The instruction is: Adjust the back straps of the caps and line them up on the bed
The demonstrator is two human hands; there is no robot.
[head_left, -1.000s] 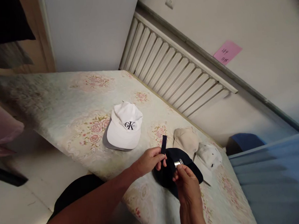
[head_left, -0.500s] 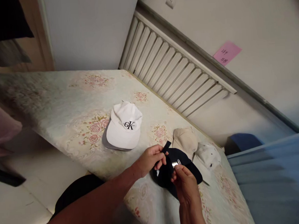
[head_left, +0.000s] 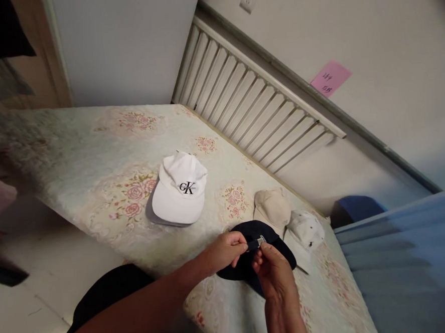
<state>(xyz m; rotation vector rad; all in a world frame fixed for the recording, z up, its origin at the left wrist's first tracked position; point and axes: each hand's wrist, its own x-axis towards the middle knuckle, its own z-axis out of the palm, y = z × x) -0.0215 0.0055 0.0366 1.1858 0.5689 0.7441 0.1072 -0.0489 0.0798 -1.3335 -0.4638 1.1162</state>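
A dark navy cap lies on the flowered bed cover near its front edge. My left hand pinches the cap's dark back strap. Just to the right, my right hand is closed on the small silver buckle at the strap's end. The two hands almost touch over the cap. A white cap with black letters rests further back to the left.
A beige cap and a white dotted cap lie just behind the navy one. White slats lean along the wall with a pink note. A blue object sits beyond the bed's edge.
The strap stood upright in my left hand; now it lies flat, drawn toward the buckle. Both hands have come closer together and lower over the cap.
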